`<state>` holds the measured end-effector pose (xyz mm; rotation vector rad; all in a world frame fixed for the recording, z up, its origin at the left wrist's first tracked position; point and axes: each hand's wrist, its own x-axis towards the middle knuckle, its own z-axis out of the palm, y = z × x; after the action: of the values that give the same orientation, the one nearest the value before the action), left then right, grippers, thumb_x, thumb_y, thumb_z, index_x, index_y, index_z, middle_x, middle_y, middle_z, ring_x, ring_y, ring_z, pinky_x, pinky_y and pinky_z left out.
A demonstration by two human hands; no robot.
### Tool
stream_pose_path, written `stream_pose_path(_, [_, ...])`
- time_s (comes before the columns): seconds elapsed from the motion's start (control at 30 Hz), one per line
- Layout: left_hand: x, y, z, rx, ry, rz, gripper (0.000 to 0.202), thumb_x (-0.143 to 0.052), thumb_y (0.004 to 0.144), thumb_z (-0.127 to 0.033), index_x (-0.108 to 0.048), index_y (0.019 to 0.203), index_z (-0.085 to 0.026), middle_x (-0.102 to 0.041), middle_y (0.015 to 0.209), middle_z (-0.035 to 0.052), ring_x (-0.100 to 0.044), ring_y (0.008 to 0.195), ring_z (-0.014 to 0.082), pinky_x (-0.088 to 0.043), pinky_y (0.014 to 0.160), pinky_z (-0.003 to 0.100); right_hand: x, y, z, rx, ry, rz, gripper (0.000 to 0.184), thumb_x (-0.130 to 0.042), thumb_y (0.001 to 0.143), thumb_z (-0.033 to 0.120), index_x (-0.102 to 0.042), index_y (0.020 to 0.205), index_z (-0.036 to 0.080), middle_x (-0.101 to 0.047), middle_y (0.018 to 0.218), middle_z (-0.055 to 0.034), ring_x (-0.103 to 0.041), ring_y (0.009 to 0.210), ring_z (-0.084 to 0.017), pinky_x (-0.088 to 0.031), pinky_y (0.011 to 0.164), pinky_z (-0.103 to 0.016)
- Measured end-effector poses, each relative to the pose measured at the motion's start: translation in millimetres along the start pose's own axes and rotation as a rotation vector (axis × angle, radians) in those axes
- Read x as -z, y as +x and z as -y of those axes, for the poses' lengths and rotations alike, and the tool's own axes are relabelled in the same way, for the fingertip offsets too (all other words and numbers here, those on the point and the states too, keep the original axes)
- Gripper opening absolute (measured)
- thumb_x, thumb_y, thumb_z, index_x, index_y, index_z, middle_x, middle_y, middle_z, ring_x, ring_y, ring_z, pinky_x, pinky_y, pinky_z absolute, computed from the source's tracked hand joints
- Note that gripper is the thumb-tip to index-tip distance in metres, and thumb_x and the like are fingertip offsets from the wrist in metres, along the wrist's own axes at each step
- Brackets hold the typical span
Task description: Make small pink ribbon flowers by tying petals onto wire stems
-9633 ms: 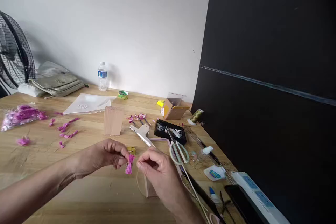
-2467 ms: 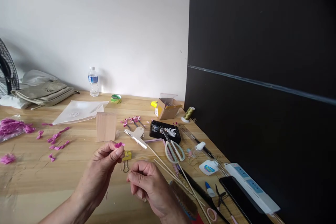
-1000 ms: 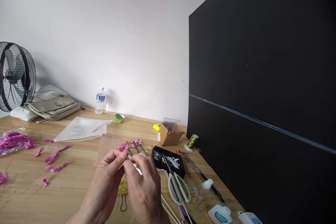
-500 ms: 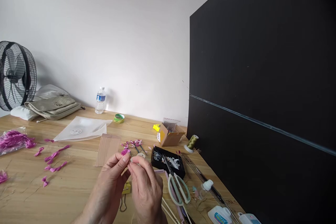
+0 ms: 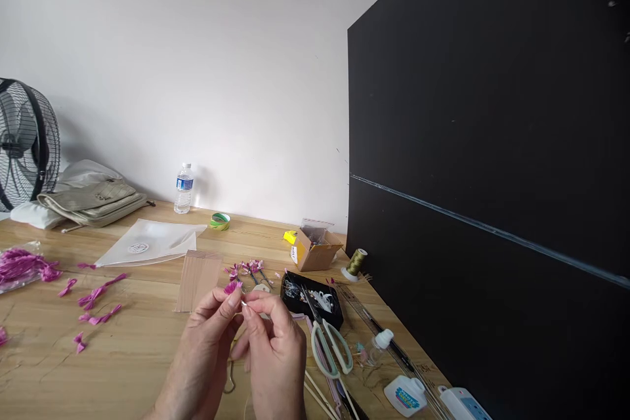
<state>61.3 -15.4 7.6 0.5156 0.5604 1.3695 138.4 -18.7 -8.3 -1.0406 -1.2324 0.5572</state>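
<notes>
My left hand (image 5: 207, 331) is closed in a pinch on a small magenta thread tuft (image 5: 232, 287), whose frayed end shows above the thumb. Right beside it, my right hand (image 5: 279, 341) pinches with thumb and forefinger against something tiny and whitish, too small to name. Its other fingers are curled below. Behind the hands lie finished-looking pink-and-white flower sprigs (image 5: 251, 268) on dark stems. A binder clip (image 5: 230, 377) is mostly hidden under my wrists.
Scissors (image 5: 331, 348) rest on a black box (image 5: 315, 298) at right. Nearby are a glue bottle (image 5: 406, 396), a clear bottle (image 5: 378, 348), green thread spool (image 5: 355, 264) and cardboard box (image 5: 317, 251). Magenta bundles (image 5: 24, 266) lie left. A tall black panel (image 5: 482, 144) borders the right.
My right hand has turned, its thumb now uppermost and its lower fingers extended under the pinch. The left hand keeps its hold on the tuft. The whole view has shifted slightly.
</notes>
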Motion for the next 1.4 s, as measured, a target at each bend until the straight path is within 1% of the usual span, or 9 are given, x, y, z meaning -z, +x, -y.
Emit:
stream_pose_path(0.1, [1.6,1.2,1.1,-0.088,0.053,-0.007,0.025,-0.081,0.058,-0.029,-0.060,0.056,-0.016,-0.064,0.062,-0.0015,-0.055,0.063,0.0113,-0.046,0.060,0.018,2.1,1.2,4.7,-0.328,0.204,0.087,0.024,-0.057,0.078,0.040,-0.054,0.069,0.018,-0.045,0.035,0.0086,-0.032,0.025,-0.005,-0.022,0.027,-0.014])
stream_pose_path(0.17, [3.1,2.4,1.8,-0.144,0.111,-0.013,0.023,-0.081,0.058,-0.031,-0.063,0.057,-0.016,-0.065,0.063,-0.0011,-0.055,0.066,0.0121,-0.045,0.064,0.019,5.1,2.4,9.1,-0.424,0.291,0.113,0.028,-0.060,0.075,0.044,-0.053,0.071,0.018,-0.035,0.030,0.0121,-0.028,0.026,-0.004,-0.019,0.029,-0.013])
stream_pose_path(0.4, [4.8,2.2,2.0,-0.203,0.237,0.032,0.022,-0.080,0.059,-0.034,-0.066,0.058,-0.017,-0.061,0.056,-0.0017,-0.051,0.059,0.0121,-0.043,0.058,0.021,14.2,4.1,18.5,-0.474,0.561,0.145,0.032,-0.072,0.066,0.041,-0.052,0.069,0.015,-0.053,0.056,0.0051,-0.028,0.040,-0.001,-0.019,0.038,-0.014])
stream_pose_path(0.57, [2.1,1.6,-0.1,-0.177,0.205,0.096,0.025,-0.079,0.061,-0.035,-0.063,0.055,-0.018,-0.051,0.041,-0.0060,-0.043,0.045,0.0069,-0.039,0.050,0.017,11.5,-0.5,9.4,-0.423,0.552,0.135,0.030,-0.065,0.076,0.043,-0.051,0.073,0.017,-0.051,0.056,0.0058,-0.026,0.043,-0.003,-0.016,0.041,-0.016])
stream_pose_path(0.7, [-1.4,0.7,-2.2,-0.159,0.169,0.079,0.023,-0.082,0.057,-0.033,-0.064,0.058,-0.018,-0.055,0.042,-0.0055,-0.042,0.040,0.0054,-0.038,0.045,0.015,7.4,-1.7,8.5,-0.345,0.588,0.155,0.029,-0.063,0.078,0.042,-0.049,0.069,0.019,-0.049,0.055,0.0062,-0.044,0.051,-0.008,-0.034,0.051,-0.020])
stream_pose_path(0.8, [-4.3,-0.4,-3.8,-0.164,0.145,0.085,0.022,-0.082,0.056,-0.031,-0.065,0.057,-0.018,-0.060,0.046,-0.0035,-0.045,0.041,0.0059,-0.038,0.043,0.014,5.6,-0.9,11.5,-0.270,0.566,0.149,0.030,-0.061,0.080,0.041,-0.047,0.066,0.019,-0.048,0.055,0.0063,-0.046,0.050,-0.009,-0.039,0.056,-0.023])
stream_pose_path(1.03, [-3.6,-2.4,-5.0,-0.150,0.123,0.058,0.021,-0.083,0.055,-0.028,-0.066,0.058,-0.017,-0.066,0.057,0.0000,-0.056,0.052,0.0107,-0.049,0.054,0.020,3.3,-4.7,6.8,-0.128,0.335,0.073,0.033,-0.048,0.086,0.048,-0.046,0.070,0.020,-0.049,0.063,0.0034,-0.047,0.059,-0.012,-0.041,0.057,-0.023])
stream_pose_path(1.2, [-2.0,-1.5,-4.3,-0.168,0.140,0.065,0.020,-0.082,0.058,-0.029,-0.065,0.060,-0.018,-0.066,0.059,-0.0009,-0.056,0.054,0.0109,-0.049,0.056,0.020,2.5,-9.3,0.3,-0.021,0.164,0.028,0.028,-0.039,0.092,0.040,-0.045,0.073,0.021,-0.052,0.064,0.0034,-0.048,0.060,-0.011,-0.039,0.057,-0.021])
stream_pose_path(1.4, [-1.5,-2.1,-1.1,-0.181,0.159,0.081,0.020,-0.080,0.061,-0.030,-0.064,0.060,-0.018,-0.063,0.057,-0.0023,-0.054,0.055,0.0108,-0.047,0.057,0.020,2.6,-9.5,1.0,-0.025,0.181,0.010,0.028,-0.039,0.092,0.041,-0.046,0.074,0.022,-0.051,0.064,0.0035,-0.047,0.060,-0.011,-0.038,0.056,-0.021])
